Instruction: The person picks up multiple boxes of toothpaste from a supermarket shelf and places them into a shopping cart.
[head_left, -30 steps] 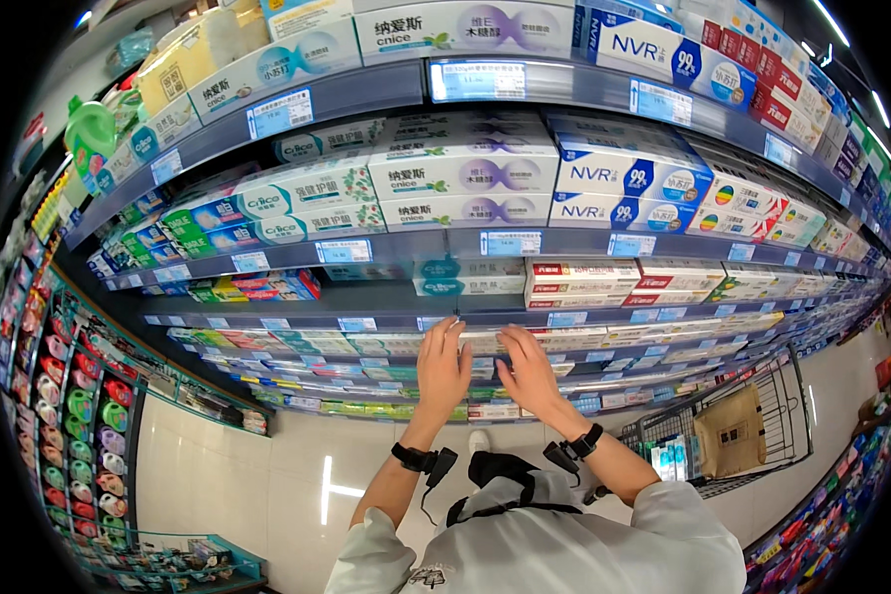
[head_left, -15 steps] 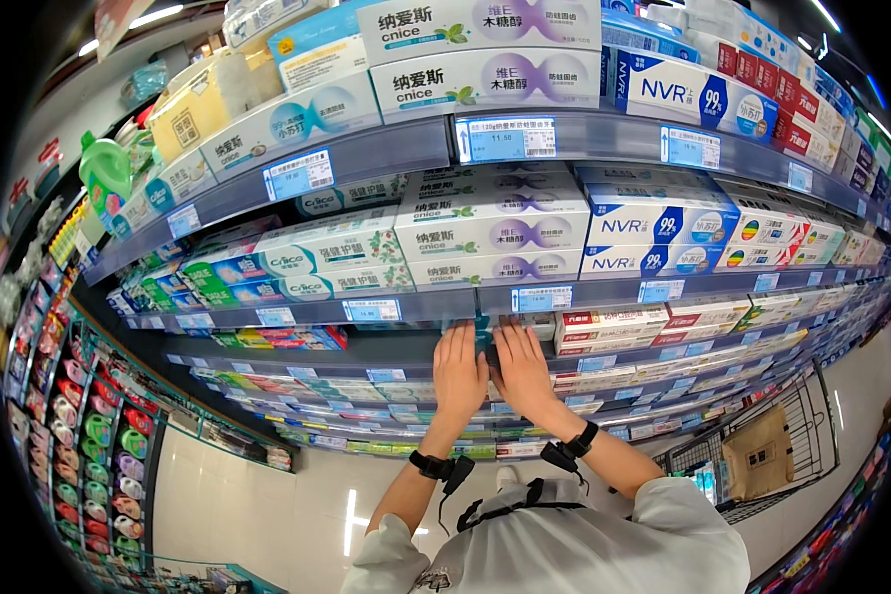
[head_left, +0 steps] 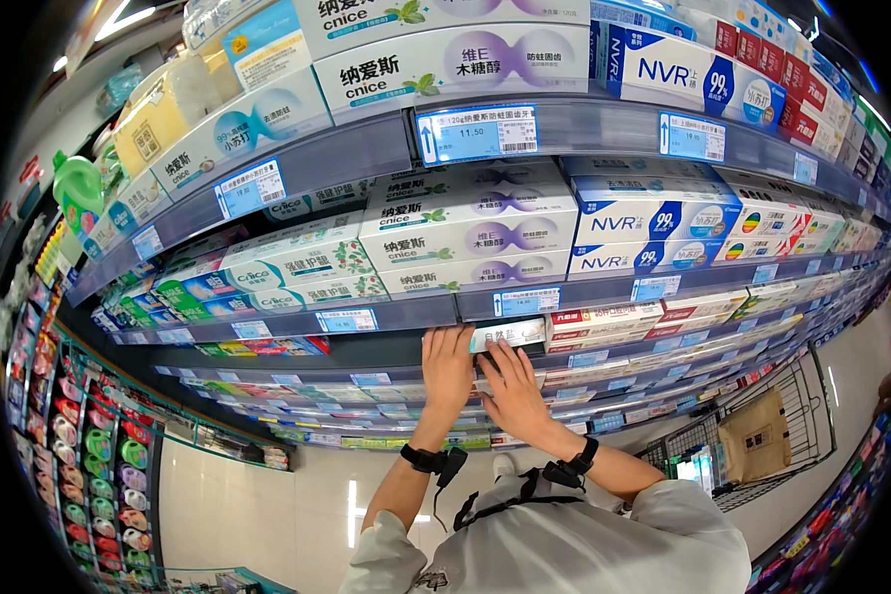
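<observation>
A strip light point(head_left: 129, 24) glares far up and left of the left hand point(head_left: 448, 368), reflections streak the floor point(head_left: 267, 495) below it, shadow darkens the shelf recess point(head_left: 381, 347) beside it, and fisheye distortion bends outlying rails point(head_left: 609, 124).

White box point(head_left: 510, 333) pt. hidden behind hands point(head_left: 449, 374); top ctn point(head_left: 436, 15) cut off.

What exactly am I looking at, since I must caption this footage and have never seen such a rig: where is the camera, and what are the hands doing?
No machine here: these are a person's own left hand and right hand, with a black strap on the left wrist. A fisheye camera on their head looks down, so the straight shelves seem curved. Rows of boxes fill them, including purple-and-white cartons. Both hands are at a white box, left of some red-and-white boxes. Whether they grip it or merely touch it, I can't tell.
</observation>
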The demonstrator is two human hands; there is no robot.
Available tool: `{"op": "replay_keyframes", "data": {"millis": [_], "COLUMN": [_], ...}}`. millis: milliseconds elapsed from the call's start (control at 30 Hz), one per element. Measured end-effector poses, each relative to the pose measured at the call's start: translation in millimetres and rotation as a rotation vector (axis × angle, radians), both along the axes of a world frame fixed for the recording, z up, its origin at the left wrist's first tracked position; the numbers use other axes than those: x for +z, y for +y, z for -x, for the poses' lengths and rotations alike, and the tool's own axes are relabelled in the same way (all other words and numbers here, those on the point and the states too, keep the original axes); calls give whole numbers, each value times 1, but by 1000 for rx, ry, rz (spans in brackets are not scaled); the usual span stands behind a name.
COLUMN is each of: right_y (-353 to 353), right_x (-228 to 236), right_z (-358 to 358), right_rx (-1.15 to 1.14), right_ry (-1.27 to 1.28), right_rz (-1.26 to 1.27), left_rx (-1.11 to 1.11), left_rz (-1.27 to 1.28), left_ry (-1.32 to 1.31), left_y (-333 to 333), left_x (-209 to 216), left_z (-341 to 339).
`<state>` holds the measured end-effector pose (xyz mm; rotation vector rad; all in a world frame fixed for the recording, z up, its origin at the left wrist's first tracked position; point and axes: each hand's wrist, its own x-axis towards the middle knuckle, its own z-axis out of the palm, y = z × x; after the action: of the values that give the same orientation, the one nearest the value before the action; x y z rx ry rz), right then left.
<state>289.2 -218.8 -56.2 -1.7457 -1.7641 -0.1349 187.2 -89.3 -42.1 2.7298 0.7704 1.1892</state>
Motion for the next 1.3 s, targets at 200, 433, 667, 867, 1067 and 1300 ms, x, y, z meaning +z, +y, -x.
{"op": "replay_keyframes", "data": {"millis": [200, 433, 667, 867, 1067, 1300], "right_y": [-31, -88, -133, -189, -243, -273], "right_x": [-2, 4, 17, 21, 35, 1], "right_z": [10, 31, 5, -15, -21, -39], "right_rx": [96, -9, 115, 172, 61, -409], "right_ry": [46, 74, 249, 465, 749, 1541], "right_rz": [-100, -472, -436, -346, -224, -115], "left_rx": [81, 307, 156, -69, -206, -373], "left_rz": [-127, -97, -22, 90, 445, 1187], "left_ry": [-199, -285, -286, -319, -579, -552], "left_y": [-29, -106, -166, -185, -210, -235], "left_x": [-12, -9, -6, 0, -5, -39], "left_z": [27, 78, 97, 95, 64, 14]}}
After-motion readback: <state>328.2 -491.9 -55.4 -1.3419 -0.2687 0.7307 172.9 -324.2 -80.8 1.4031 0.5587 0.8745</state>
